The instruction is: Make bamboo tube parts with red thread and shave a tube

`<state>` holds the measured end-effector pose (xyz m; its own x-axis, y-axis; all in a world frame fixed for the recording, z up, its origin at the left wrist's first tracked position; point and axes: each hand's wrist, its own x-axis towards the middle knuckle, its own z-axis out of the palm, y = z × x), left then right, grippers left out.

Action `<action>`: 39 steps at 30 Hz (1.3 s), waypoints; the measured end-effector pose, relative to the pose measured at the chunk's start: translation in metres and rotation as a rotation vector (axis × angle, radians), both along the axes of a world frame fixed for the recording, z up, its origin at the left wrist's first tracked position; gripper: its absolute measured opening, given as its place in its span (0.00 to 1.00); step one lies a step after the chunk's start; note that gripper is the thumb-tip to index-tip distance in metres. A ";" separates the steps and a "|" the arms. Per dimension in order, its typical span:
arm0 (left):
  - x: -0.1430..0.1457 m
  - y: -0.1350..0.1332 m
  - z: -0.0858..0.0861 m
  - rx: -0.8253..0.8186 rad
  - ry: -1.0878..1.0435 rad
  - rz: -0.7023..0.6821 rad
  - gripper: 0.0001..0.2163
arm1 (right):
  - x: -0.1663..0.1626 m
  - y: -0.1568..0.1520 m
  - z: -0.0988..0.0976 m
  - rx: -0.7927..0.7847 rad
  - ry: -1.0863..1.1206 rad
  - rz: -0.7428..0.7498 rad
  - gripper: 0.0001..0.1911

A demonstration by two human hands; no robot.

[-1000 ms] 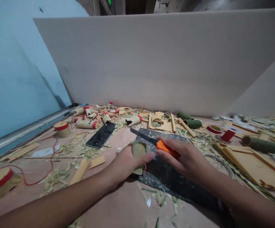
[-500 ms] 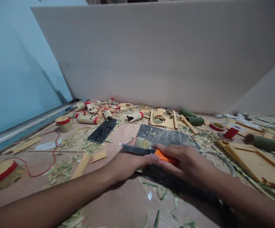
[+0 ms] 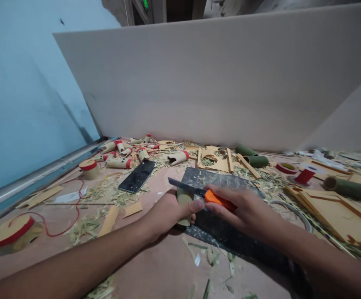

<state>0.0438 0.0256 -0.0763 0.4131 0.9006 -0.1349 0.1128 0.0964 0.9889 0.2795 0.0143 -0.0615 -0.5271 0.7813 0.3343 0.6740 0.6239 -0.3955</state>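
Probably mid-shave: bamboo piece (image 3: 185, 197) clamped in left hand (image 3: 169, 211), orange knife (image 3: 218, 200) gripped by right hand (image 3: 245, 204); green tubes (image 3: 258, 161) at 1 o'clock seemingly left unpeeled.

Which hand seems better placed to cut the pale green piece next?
Probably the right hand: it grips the orange-handled knife, blade close by the pale green piece. The left hand is busy holding that piece.

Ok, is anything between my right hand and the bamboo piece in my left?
Yes: the orange-handled knife your right hand holds, its blade crossing the top of the bamboo piece, and your left thumb, lying across the piece. Nothing else visible.
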 end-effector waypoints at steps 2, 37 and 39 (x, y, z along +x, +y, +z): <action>0.000 -0.001 0.000 -0.023 -0.008 -0.019 0.28 | -0.003 -0.002 0.002 -0.093 0.004 0.073 0.20; 0.009 -0.008 0.007 0.082 0.072 0.103 0.22 | 0.002 0.001 0.008 0.128 0.008 -0.175 0.20; 0.006 -0.007 0.005 0.072 0.067 0.075 0.24 | 0.003 -0.001 0.007 0.098 0.017 -0.106 0.21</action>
